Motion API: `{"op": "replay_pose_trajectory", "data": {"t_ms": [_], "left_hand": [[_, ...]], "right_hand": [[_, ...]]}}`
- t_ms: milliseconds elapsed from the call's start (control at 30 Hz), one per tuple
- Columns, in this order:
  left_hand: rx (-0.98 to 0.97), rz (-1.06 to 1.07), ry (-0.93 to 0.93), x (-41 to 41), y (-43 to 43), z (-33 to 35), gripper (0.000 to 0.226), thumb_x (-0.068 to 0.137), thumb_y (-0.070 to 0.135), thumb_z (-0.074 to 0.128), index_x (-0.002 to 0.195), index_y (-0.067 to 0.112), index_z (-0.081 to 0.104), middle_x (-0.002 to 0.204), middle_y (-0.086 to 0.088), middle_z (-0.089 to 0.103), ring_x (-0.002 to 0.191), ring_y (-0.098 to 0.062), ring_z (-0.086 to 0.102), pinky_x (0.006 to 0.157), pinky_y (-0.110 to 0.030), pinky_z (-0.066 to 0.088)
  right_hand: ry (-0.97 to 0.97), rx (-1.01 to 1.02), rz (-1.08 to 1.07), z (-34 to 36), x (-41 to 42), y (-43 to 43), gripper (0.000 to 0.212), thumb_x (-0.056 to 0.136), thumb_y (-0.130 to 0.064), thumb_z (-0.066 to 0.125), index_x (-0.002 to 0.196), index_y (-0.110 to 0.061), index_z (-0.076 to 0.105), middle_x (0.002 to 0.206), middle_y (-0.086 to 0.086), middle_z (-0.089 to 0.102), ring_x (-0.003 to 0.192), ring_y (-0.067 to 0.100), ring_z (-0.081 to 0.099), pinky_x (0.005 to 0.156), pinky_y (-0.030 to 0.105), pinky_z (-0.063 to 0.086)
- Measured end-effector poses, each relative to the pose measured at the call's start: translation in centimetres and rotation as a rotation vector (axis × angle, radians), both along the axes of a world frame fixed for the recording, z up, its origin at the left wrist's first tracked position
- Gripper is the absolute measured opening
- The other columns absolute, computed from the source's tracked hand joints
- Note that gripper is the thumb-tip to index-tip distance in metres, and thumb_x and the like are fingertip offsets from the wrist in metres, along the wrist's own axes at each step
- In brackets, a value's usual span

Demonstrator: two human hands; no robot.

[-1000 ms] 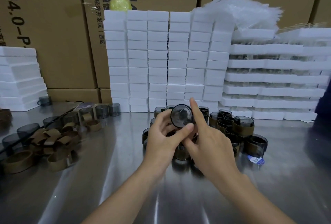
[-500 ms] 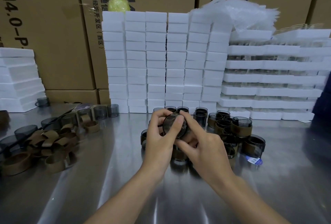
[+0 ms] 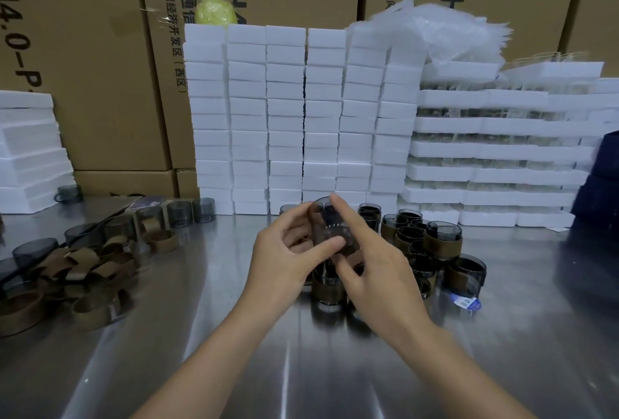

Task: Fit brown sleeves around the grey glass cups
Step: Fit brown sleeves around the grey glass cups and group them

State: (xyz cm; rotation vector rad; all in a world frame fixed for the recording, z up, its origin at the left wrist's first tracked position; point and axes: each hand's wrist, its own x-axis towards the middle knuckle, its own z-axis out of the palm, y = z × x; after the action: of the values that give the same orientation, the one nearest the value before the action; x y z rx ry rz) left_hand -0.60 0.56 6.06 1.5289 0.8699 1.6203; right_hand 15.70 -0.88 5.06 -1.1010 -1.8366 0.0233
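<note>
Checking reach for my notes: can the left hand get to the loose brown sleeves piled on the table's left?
Probably yes, once freed: the left hand grips the cup now, but only bare table lies between it and the sleeves.

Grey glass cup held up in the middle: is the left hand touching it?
Touching. Head view: the left hand presses its thumb across the grey glass cup.
</note>
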Motion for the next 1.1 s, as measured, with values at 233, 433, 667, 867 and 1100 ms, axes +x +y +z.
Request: {"op": "replay_pose_trajectory", "data": {"t_ms": [233, 433, 667, 867, 1100], "left_hand": [[0.163, 0.057, -0.070, -0.6, 0.4, -0.2, 0.064, 0.069, -0.001, 0.099, 0.115, 0.035, 0.073, 0.121, 0.002, 0.079, 0.114, -0.021, 0.079, 0.097, -0.027, 0.061], [0.207, 0.051, -0.084, -0.3, 0.1, -0.1, 0.061, 0.065, 0.026, 0.099, 0.116, 0.040, 0.069, 0.125, 0.005, 0.078, 0.121, -0.019, 0.075, 0.107, -0.032, 0.058], [0.200, 0.041, 0.174, 0.3, -0.5, -0.2, 0.064, 0.077, 0.022, 0.093, 0.126, 0.048, 0.062, 0.131, 0.008, 0.076, 0.125, -0.013, 0.071, 0.112, -0.037, 0.053], [0.279, 0.165, 0.393, 0.2, -0.9, -0.7, 0.076, 0.075, 0.023, 0.085, 0.139, 0.055, 0.060, 0.124, 0.024, 0.075, 0.115, -0.003, 0.074, 0.098, -0.038, 0.061], [0.202, -0.040, 0.230, 0.0, -1.0, -0.4, 0.074, 0.075, 0.022, 0.100, 0.140, 0.037, 0.066, 0.126, 0.007, 0.077, 0.120, -0.013, 0.074, 0.104, -0.029, 0.057]], "right_hand": [[0.651, -0.452, 0.484, 0.8, -1.1, -0.8, 0.082, 0.093, -0.016, 0.059, 0.159, -0.060, 0.037, 0.123, -0.005, 0.079, 0.093, 0.027, 0.079, 0.075, 0.033, 0.058], [1.019, -0.737, 0.719, 1.5, -2.0, -1.5, 0.045, 0.100, -0.059, 0.063, 0.142, -0.043, 0.070, 0.119, -0.007, 0.078, 0.078, 0.014, 0.067, 0.069, 0.025, 0.049], [1.135, -0.910, 0.814, 1.9, -1.4, -1.1, 0.049, 0.093, -0.066, 0.071, 0.114, -0.024, 0.085, 0.107, 0.005, 0.074, 0.064, 0.008, 0.048, 0.055, 0.021, 0.036], [0.960, -0.712, 0.594, 1.4, -2.3, -1.9, 0.044, 0.092, -0.030, 0.082, 0.132, -0.015, 0.072, 0.123, 0.009, 0.080, 0.116, 0.023, 0.076, 0.083, 0.029, 0.056], [1.122, -0.994, 0.908, 2.0, -1.6, -1.9, 0.050, 0.090, -0.057, 0.073, 0.118, -0.016, 0.080, 0.104, 0.012, 0.074, 0.093, 0.020, 0.072, 0.078, 0.029, 0.055]]}}
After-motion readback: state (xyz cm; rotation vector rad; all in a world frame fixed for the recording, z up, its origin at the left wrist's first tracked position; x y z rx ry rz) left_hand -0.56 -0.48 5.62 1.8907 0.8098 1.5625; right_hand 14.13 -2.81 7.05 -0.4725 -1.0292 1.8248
